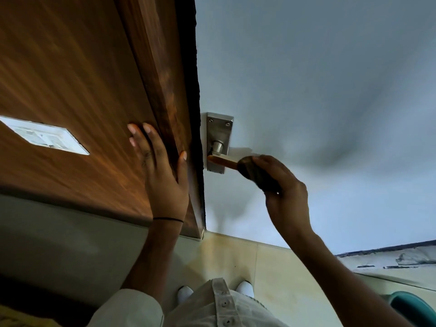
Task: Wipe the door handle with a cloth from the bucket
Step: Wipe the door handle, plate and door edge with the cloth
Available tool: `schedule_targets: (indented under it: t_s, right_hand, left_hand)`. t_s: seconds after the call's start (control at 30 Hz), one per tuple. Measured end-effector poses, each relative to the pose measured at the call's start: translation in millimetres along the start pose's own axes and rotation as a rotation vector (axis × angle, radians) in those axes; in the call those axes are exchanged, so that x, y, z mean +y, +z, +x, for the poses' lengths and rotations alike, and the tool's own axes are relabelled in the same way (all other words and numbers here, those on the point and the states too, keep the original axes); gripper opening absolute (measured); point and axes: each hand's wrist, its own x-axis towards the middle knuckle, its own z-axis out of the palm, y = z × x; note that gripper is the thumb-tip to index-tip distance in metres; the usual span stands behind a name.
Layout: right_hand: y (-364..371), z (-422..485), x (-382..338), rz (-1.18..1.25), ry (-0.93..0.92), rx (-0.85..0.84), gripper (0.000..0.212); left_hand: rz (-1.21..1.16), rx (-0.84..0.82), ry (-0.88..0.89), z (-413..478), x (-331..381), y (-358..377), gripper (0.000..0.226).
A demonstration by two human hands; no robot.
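The door handle (221,160) is a lever on a steel backplate (218,135), fixed to the pale blue-grey door (306,90). My right hand (283,194) is closed around a dark brown cloth (254,172), which is wrapped over the outer end of the lever. The lever's inner part shows bare between cloth and plate. My left hand (160,171) lies flat with fingers spread on the brown wooden frame (165,79) just left of the handle. A teal bucket rim (412,308) shows at the bottom right corner.
A white switch plate (44,135) sits on the wood panel at the left. Beige floor tiles (271,274) lie below, with my white shoes (245,287) and pale shirt at the bottom. A rough grey strip runs along the door's lower right.
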Motion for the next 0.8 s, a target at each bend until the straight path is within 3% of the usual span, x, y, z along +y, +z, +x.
schedule_targets:
  t_s: [0.1, 0.17, 0.33, 0.43, 0.53, 0.8]
  right_hand:
    - [3.6, -2.8, -0.6, 0.734, 0.384, 0.084, 0.027]
    - [11.2, -7.7, -2.4, 1.178, 0.649, 0.148, 0.031]
    - [34.7, -10.0, -21.4, 1.784, 0.940, 0.291, 0.042]
    - [41.8, -3.7, -35.3, 1.946, 1.059, 0.309, 0.036]
    - [41.6, -7.9, -41.2, 1.949, 1.097, 0.222, 0.026]
    - [56.4, 1.5, -59.1, 1.917, 1.092, 0.061, 0.023]
  left_hand:
    - [-0.012, -0.012, -0.003, -0.1, 1.1, 0.3, 0.078]
    - [-0.023, -0.022, -0.006, -1.2, 0.7, -0.4, 0.078]
    - [-0.024, -0.037, -0.008, -1.1, 1.5, -2.5, 0.078]
    - [-0.035, -0.042, -0.009, -0.9, 0.7, -4.1, 0.078]
    - [-0.037, -0.040, -0.018, -0.7, 0.3, -4.6, 0.079]
    - [-0.071, -0.035, -0.021, -0.8, 1.1, -5.5, 0.079]
